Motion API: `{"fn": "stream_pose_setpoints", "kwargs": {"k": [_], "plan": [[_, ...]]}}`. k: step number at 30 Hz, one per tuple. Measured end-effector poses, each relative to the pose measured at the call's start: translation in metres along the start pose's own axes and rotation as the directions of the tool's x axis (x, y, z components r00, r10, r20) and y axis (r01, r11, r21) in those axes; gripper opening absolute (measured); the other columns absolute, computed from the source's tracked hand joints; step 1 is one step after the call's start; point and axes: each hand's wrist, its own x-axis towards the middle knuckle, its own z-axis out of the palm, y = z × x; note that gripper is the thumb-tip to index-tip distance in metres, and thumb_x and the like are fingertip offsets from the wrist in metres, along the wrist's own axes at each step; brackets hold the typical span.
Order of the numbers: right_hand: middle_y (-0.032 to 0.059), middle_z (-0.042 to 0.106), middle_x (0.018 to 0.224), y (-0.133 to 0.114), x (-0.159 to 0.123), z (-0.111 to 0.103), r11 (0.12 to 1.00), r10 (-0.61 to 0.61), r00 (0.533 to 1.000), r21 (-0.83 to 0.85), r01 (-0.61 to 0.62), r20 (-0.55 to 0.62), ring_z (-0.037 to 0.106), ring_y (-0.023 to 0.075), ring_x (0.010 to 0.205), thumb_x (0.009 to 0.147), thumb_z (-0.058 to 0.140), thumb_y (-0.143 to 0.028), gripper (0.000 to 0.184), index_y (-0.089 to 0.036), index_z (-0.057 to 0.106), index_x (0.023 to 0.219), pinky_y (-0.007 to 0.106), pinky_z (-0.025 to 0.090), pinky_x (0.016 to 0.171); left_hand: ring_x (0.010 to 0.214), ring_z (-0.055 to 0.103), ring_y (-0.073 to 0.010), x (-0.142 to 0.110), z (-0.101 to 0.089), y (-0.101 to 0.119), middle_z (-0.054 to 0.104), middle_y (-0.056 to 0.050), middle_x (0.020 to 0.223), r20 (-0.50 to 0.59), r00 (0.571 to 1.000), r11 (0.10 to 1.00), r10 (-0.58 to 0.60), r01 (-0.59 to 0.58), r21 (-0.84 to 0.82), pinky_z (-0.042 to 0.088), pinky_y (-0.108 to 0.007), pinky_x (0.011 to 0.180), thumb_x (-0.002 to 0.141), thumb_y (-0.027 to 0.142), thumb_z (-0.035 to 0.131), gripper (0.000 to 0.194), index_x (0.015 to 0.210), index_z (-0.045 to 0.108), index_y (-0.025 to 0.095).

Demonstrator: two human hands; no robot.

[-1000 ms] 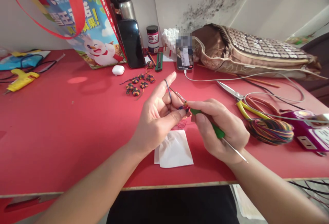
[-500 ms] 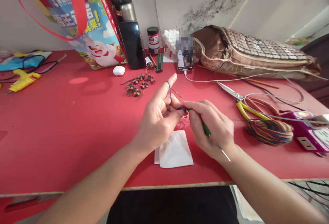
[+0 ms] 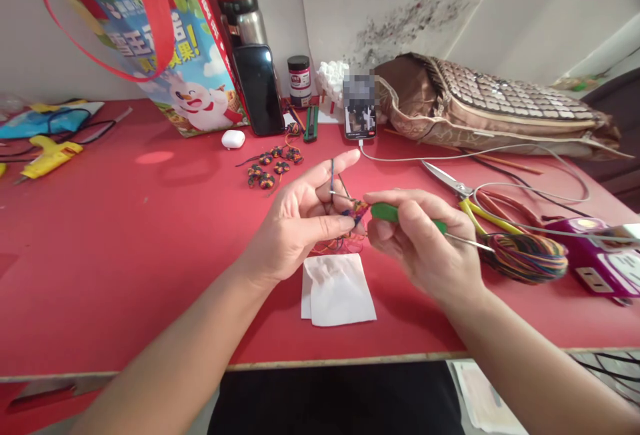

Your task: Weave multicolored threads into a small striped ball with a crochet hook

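Observation:
Between thumb and fingers, my left hand point(image 3: 300, 225) pinches a small multicoloured crochet piece point(image 3: 358, 211). A strand of yarn point(image 3: 333, 175) loops over its raised index finger. My right hand point(image 3: 425, 238) grips the green handle of a crochet hook point(image 3: 387, 212); the hook's thin metal shaft reaches left through the piece towards the yarn, and its other metal end sticks out past my palm. Loose yarn strands lie below the piece, above a folded white tissue point(image 3: 343, 292). A wound bundle of multicoloured yarn point(image 3: 530, 258) lies to the right of my right hand.
Several small crocheted flowers point(image 3: 267, 180) lie behind my hands on the red table point(image 3: 125, 255). Scissors point(image 3: 465, 192), a purple power socket point(image 3: 590, 242) and a white cable are at right. A phone point(image 3: 360, 112), a dark phone point(image 3: 259, 88) and a sequined bag point(image 3: 520, 98) stand behind.
My right hand has turned and shifted slightly right, so the hook lies flatter, its tip now beside the yarn strand. My left index finger has moved a little right.

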Motion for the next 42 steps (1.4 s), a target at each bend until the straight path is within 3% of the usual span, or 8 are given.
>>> {"fn": "stream_pose_setpoints", "kwargs": {"k": [4,10,16,20,36,42], "plan": [[-0.0044,0.056,0.058,-0.004,0.008,-0.004,0.969,0.149,0.985,0.185,-0.164,0.092,0.033,0.0059,0.041,0.100,0.082,-0.043,0.024,-0.022,0.089,0.093,0.022,0.033,0.041,0.078,0.072,-0.0139,-0.003,-0.002,0.003,0.071,0.002,0.083,0.104,0.995,0.999,-0.001,-0.005,0.054,0.061,-0.026,0.076,0.083,0.012,0.089,0.058,0.138,0.078,0.027],[-0.0036,0.053,0.052,-0.006,0.012,-0.018,0.976,0.110,0.975,0.165,-0.143,0.191,0.030,0.0063,0.038,0.102,0.077,-0.036,0.025,-0.020,0.089,0.088,0.022,0.024,0.037,0.071,0.068,-0.0143,-0.006,-0.002,0.004,0.066,0.000,0.080,0.212,0.977,0.989,0.013,-0.044,0.139,0.059,-0.027,0.069,0.086,0.016,0.087,0.053,0.138,0.080,0.027],[-0.0022,0.055,0.053,-0.011,0.012,-0.030,0.986,0.130,0.970,0.079,-0.149,0.205,0.024,0.0051,0.036,0.103,0.076,-0.040,0.029,-0.020,0.089,0.087,0.023,0.017,0.034,0.074,0.066,-0.0134,-0.008,0.000,0.004,0.064,0.001,0.082,0.185,0.982,0.984,0.029,-0.060,0.165,0.059,-0.027,0.072,0.088,0.014,0.083,0.056,0.141,0.079,0.029],[-0.0016,0.057,0.053,-0.012,0.010,-0.033,0.986,0.142,0.978,0.062,-0.153,0.154,0.022,0.0048,0.037,0.101,0.078,-0.040,0.027,-0.019,0.091,0.089,0.023,0.016,0.035,0.072,0.065,-0.0136,-0.009,0.002,0.003,0.065,0.001,0.080,0.152,0.988,0.982,0.041,-0.068,0.178,0.059,-0.027,0.070,0.087,0.013,0.085,0.056,0.140,0.080,0.030],[-0.0016,0.062,0.054,-0.013,0.008,-0.030,0.996,0.089,0.996,-0.004,-0.089,0.013,0.033,0.0042,0.036,0.099,0.084,-0.040,0.025,-0.019,0.091,0.090,0.021,0.030,0.034,0.075,0.066,-0.0141,-0.007,-0.002,-0.004,0.069,0.001,0.083,0.048,0.984,0.955,0.174,-0.180,0.237,0.057,-0.026,0.067,0.087,0.015,0.087,0.059,0.143,0.079,0.034],[0.0005,0.064,0.058,-0.013,0.005,-0.027,0.994,0.107,0.994,-0.006,-0.107,-0.004,0.035,0.0055,0.039,0.102,0.082,-0.038,0.022,-0.020,0.091,0.094,0.021,0.020,0.032,0.071,0.059,-0.0135,-0.006,-0.001,-0.005,0.068,0.000,0.083,0.008,0.975,0.928,0.220,-0.212,0.307,0.051,-0.026,0.062,0.088,0.016,0.085,0.060,0.145,0.078,0.034]]}}
